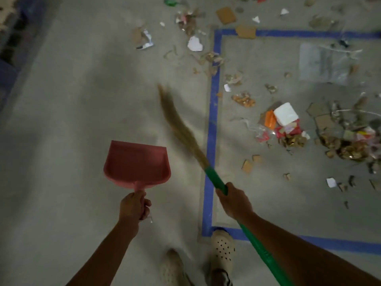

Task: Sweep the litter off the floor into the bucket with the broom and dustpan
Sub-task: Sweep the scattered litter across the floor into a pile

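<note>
Dustpan (pixel 136 162), pink, was held at eight o'clock over the concrete floor (pixel 82 120), its short handle gripped in the curled fingers of the left hand (pixel 134 207) at seven o'clock. Broom (pixel 214 178), green-handled, ran from five o'clock towards centre, the right hand (pixel 234 203) wrapped round its shaft. Its blurred bristles (pixel 179 124) pointed to twelve o'clock, just left of a blue tape line (pixel 213 100). Litter (pixel 288 139), including cardboard scraps, wrappers and a white packet (pixel 285 114), lay from twelve to four o'clock, thickest at three o'clock, apart from both tools.
</note>
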Demonstrator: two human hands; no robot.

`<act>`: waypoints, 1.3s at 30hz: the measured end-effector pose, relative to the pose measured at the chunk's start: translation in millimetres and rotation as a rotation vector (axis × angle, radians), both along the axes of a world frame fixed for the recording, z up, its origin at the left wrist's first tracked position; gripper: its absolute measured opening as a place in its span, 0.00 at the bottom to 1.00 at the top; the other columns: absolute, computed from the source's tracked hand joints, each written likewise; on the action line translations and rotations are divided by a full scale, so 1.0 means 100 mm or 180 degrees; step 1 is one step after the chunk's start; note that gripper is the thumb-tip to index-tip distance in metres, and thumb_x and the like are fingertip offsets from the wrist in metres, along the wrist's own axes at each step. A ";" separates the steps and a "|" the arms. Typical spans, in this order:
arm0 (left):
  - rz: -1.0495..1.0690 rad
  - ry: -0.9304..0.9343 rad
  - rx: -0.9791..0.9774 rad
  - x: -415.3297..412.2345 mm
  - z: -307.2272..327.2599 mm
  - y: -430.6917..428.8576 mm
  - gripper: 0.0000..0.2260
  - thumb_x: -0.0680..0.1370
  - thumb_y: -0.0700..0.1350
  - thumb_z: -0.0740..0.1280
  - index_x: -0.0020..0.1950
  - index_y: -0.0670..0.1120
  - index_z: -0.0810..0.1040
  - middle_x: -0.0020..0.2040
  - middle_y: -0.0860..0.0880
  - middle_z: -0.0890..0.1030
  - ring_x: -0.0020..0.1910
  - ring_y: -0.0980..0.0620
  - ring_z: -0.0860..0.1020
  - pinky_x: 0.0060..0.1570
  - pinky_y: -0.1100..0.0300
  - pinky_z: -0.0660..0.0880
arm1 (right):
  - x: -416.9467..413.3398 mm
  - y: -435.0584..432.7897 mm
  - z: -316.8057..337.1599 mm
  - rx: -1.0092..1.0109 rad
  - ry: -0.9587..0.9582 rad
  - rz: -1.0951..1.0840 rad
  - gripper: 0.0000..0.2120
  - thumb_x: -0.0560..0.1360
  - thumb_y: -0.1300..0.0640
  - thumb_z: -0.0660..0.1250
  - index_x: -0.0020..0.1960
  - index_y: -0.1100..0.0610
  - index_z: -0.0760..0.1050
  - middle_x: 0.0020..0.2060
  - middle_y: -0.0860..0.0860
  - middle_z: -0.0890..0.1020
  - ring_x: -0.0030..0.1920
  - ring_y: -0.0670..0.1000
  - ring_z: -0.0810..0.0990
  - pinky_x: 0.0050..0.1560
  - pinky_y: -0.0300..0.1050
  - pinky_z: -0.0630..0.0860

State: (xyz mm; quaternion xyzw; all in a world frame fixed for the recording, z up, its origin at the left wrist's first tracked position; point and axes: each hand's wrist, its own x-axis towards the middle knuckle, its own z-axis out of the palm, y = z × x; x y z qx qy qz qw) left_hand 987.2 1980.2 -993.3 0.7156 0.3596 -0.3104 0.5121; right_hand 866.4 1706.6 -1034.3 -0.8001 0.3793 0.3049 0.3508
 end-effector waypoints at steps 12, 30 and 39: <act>-0.1166 0.0230 -0.0058 -0.11 -0.40 -0.75 0.15 0.84 0.52 0.64 0.45 0.41 0.75 0.28 0.45 0.77 0.19 0.52 0.68 0.21 0.65 0.61 | -1.09 -0.96 -0.29 -0.0204 0.0623 -0.1885 0.20 0.83 0.43 0.58 0.53 0.61 0.74 0.38 0.56 0.82 0.32 0.53 0.82 0.28 0.41 0.72; -0.1715 0.0401 0.0194 -0.57 -0.21 -1.44 0.09 0.82 0.45 0.65 0.47 0.40 0.76 0.30 0.43 0.77 0.20 0.51 0.67 0.22 0.64 0.61 | -2.25 -0.67 0.18 0.0181 -0.0042 -0.1995 0.11 0.83 0.44 0.60 0.53 0.52 0.70 0.38 0.53 0.80 0.33 0.50 0.79 0.37 0.51 0.83; -0.1688 0.0497 0.0456 -0.83 -0.35 -1.46 0.11 0.83 0.49 0.65 0.48 0.41 0.77 0.31 0.45 0.78 0.22 0.52 0.69 0.23 0.63 0.63 | -2.53 -0.99 -0.30 0.0169 0.0728 -0.1554 0.17 0.83 0.42 0.57 0.57 0.56 0.71 0.43 0.54 0.81 0.38 0.51 0.83 0.43 0.51 0.85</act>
